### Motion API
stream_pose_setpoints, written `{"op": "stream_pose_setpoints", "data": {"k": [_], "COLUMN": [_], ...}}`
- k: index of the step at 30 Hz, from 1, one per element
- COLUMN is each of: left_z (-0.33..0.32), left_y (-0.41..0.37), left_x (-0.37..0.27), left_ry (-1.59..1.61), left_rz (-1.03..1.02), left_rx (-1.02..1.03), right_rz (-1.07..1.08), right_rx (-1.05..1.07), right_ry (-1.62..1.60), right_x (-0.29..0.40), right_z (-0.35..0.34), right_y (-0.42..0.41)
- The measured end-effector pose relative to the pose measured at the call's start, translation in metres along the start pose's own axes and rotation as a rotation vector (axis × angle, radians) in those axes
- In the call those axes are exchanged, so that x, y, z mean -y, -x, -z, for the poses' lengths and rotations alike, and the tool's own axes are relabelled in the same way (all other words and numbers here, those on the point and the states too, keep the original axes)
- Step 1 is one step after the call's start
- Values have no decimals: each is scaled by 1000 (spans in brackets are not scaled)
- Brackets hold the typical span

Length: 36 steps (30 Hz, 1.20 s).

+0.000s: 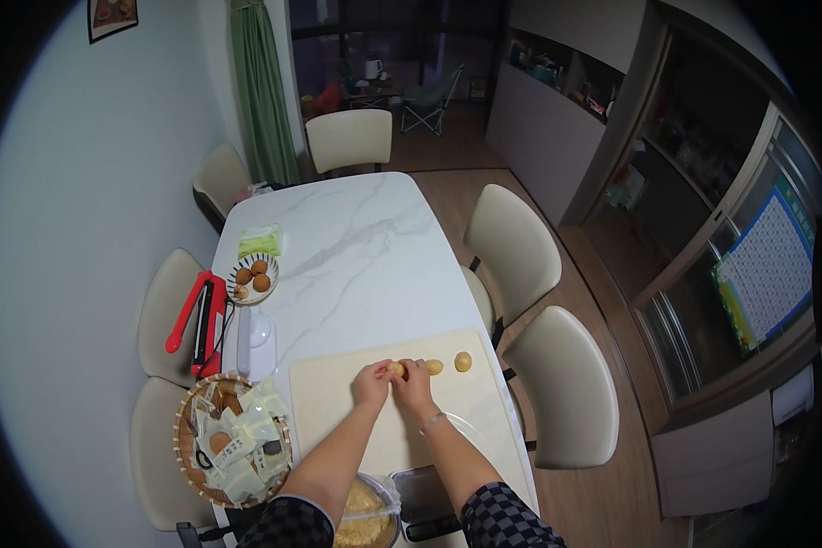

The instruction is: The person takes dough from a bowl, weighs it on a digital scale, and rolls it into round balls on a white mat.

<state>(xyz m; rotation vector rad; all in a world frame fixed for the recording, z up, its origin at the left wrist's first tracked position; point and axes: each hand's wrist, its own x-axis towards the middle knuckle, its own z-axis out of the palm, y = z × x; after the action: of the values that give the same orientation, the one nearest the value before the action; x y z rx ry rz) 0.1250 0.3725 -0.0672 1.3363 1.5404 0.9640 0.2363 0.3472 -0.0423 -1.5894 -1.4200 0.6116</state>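
Observation:
Between their fingertips, my left hand (372, 384) and my right hand (414, 385) both hold a small yellow dough ball (396, 369) over a cream mat (329, 411). Just right of my right hand a second dough ball (435, 367) lies on the mat, and a third dough ball (463, 362) sits farther right. Under my forearms, near the table edge, are a metal bowl of crumbly yellow dough (364, 527) partly covered with plastic film and a dark-topped scale (421, 494). A clear round rim shows by my right wrist, partly hidden.
At the left stand a wicker basket (181, 445) of wrapped packets, a red bag sealer (209, 325), a white device (264, 349), a plate (272, 288) with several brown round items and a green tissue pack (260, 240). Chairs (562, 390) surround the marble-patterned table (356, 253).

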Motion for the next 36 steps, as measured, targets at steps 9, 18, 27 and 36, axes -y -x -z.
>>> {"op": "stream_pose_setpoints", "data": {"k": [9, 18, 27, 36], "left_z": [50, 108, 123, 149], "left_y": [56, 224, 354, 371], "left_x": [-57, -82, -21, 12], "left_ry": [-14, 48, -176, -463], "left_rz": [-241, -252, -140, -71], "left_rx": [26, -37, -165, -256], "right_rz": [100, 81, 386, 708], "right_rx": [58, 87, 418, 732], "right_ry": [19, -193, -8, 173], "right_x": [45, 124, 129, 106], "right_z": [50, 71, 89, 103], "right_y": [51, 230, 309, 309]}}
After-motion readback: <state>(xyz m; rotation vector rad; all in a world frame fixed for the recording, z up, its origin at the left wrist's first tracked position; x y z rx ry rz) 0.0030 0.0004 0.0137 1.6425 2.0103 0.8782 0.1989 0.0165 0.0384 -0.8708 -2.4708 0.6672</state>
